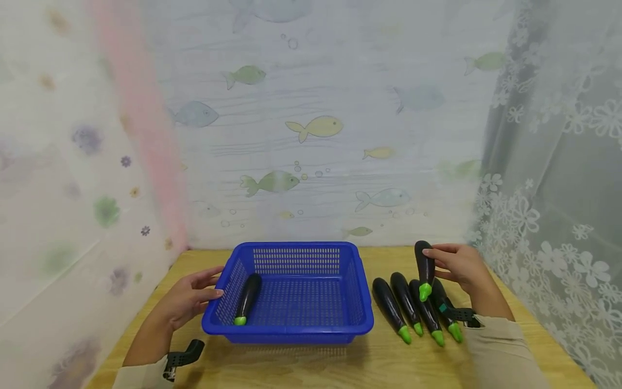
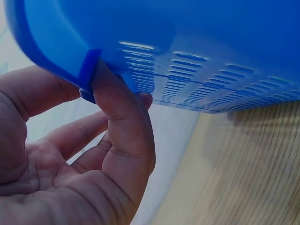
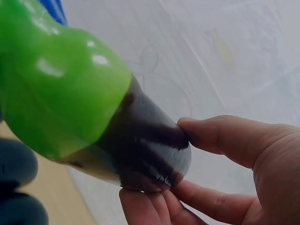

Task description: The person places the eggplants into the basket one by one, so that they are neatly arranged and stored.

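A blue plastic basket with slotted walls stands on the table. My left hand grips its left rim; in the left wrist view the thumb and a finger pinch the basket's edge. One dark eggplant with a green stem end lies inside along the left wall. To the right, my right hand holds another eggplant between thumb and fingers, green end down, above several more eggplants. Up close, the right wrist view shows the held eggplant's green cap.
The several eggplants lie side by side on the wooden table, right of the basket. A fish-patterned sheet hangs behind the table. Patterned cloth borders the left side, and a lace curtain the right.
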Demonstrator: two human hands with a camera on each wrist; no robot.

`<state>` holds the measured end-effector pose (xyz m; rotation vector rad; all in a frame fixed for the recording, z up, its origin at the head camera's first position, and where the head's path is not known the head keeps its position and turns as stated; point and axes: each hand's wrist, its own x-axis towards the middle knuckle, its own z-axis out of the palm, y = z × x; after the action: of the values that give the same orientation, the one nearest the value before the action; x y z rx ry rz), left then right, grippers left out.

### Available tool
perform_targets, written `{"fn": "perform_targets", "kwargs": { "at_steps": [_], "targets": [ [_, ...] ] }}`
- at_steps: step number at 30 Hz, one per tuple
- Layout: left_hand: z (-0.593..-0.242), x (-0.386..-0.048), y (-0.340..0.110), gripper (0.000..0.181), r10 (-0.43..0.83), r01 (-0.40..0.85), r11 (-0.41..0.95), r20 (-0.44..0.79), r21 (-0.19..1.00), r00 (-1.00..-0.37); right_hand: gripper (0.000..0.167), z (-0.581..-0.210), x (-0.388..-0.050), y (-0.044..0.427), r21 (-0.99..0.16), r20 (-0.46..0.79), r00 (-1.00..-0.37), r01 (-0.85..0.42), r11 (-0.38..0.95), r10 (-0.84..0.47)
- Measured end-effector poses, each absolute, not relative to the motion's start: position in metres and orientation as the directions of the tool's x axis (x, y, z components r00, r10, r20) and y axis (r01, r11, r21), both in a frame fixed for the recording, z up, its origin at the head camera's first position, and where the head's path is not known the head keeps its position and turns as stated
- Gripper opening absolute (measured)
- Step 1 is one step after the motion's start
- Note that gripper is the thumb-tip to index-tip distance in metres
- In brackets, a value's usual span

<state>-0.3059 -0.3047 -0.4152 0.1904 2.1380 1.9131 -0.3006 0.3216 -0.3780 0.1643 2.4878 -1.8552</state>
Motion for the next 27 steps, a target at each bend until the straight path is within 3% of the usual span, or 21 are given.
{"fn": "perform_targets", "kwargs": {
  "at_steps": [27],
  "targets": [
    [-0.414, -0.305, -0.304, 0.081, 0.259, -0.094, 0.116, -0.122, 0.989, -0.958, 0.072, -0.341, -0.326, 0.247, -0.984, -0.06, -0.998, 0.059, 0.169, -0.002]
  ]
}}
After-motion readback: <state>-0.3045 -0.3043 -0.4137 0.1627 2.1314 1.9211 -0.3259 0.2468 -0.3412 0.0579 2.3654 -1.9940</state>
